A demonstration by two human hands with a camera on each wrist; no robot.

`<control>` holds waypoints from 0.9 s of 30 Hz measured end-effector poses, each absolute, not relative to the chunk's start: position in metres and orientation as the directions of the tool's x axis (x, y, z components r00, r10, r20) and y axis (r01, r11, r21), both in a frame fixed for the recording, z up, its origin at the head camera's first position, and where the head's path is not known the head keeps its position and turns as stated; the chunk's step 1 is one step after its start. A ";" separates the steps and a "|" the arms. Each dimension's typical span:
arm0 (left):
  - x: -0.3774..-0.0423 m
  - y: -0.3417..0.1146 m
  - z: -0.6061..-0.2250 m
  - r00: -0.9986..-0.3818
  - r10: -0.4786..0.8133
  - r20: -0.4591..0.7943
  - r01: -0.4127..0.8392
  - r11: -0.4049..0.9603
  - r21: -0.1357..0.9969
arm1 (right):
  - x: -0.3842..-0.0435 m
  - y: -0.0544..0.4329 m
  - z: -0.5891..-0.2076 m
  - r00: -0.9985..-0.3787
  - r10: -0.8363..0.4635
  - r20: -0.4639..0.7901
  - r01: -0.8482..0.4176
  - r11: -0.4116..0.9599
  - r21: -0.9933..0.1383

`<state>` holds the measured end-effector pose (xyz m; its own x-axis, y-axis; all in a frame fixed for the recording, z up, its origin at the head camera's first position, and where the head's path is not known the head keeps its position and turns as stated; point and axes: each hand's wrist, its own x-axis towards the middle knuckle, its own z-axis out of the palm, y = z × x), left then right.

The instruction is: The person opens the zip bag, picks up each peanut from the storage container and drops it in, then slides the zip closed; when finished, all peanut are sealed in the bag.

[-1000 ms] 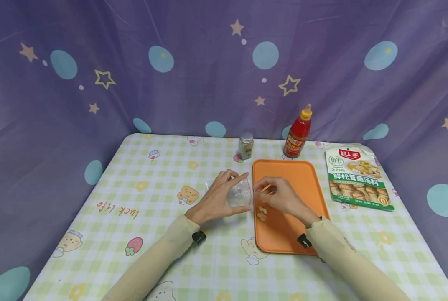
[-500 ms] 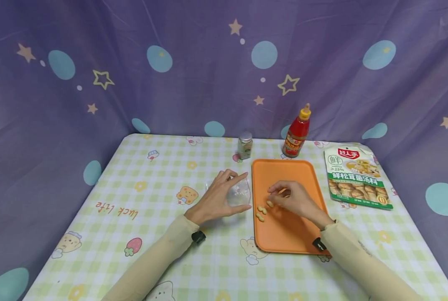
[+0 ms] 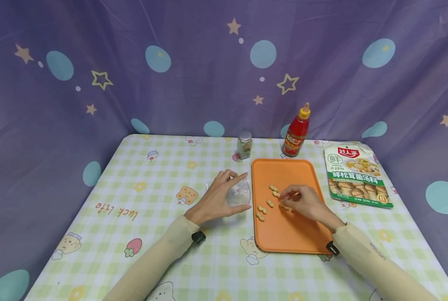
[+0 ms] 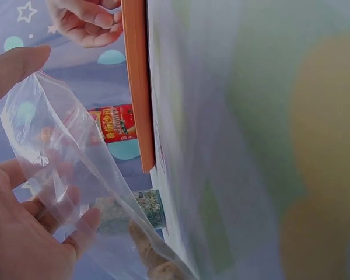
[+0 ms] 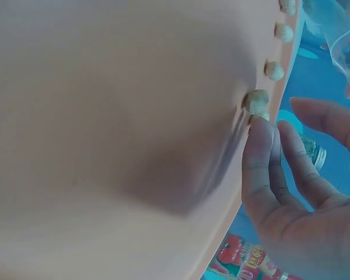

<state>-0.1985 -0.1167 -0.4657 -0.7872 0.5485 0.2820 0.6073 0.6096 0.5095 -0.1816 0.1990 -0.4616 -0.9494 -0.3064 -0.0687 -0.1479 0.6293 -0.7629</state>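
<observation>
My left hand holds a clear plastic bag on the table, thumb and index finger spread at its mouth. In the left wrist view, a couple of brown peanuts lie at the bottom of the bag. Over the orange tray is my right hand, its fingertips close beside unshelled peanuts. The right wrist view shows the thumb apart from the fingers, one fingertip at a peanut; contact is unclear. Several peanuts lie across the tray's left half.
A small spice jar and a red sauce bottle with a yellow cap stand behind the tray. To its right lies a green-and-white food pouch. A purple curtain hangs behind the checked table.
My right hand has moved right from the bag's mouth over the tray, uncovering more peanuts. The left hand and bag have stayed in place.
</observation>
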 end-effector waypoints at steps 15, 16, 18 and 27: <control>-0.198 -0.117 -0.467 -0.778 0.557 0.290 0.618 0.600 0.508 | -0.177 0.203 -0.467 -0.932 -0.350 -0.094 -0.154 0.618 -0.771; -0.198 -0.117 -0.466 -0.778 0.557 0.288 0.618 0.599 0.510 | -0.177 0.202 -0.467 -0.930 -0.354 -0.098 -0.154 0.618 -0.771; -0.198 -0.118 -0.466 -0.779 0.558 0.286 0.617 0.599 0.511 | -0.177 0.200 -0.467 -0.927 -0.361 -0.103 -0.153 0.614 -0.774; -0.198 -0.118 -0.466 -0.779 0.555 0.290 0.618 0.604 0.503 | -0.178 0.195 -0.468 -0.922 -0.365 -0.129 -0.144 0.633 -0.761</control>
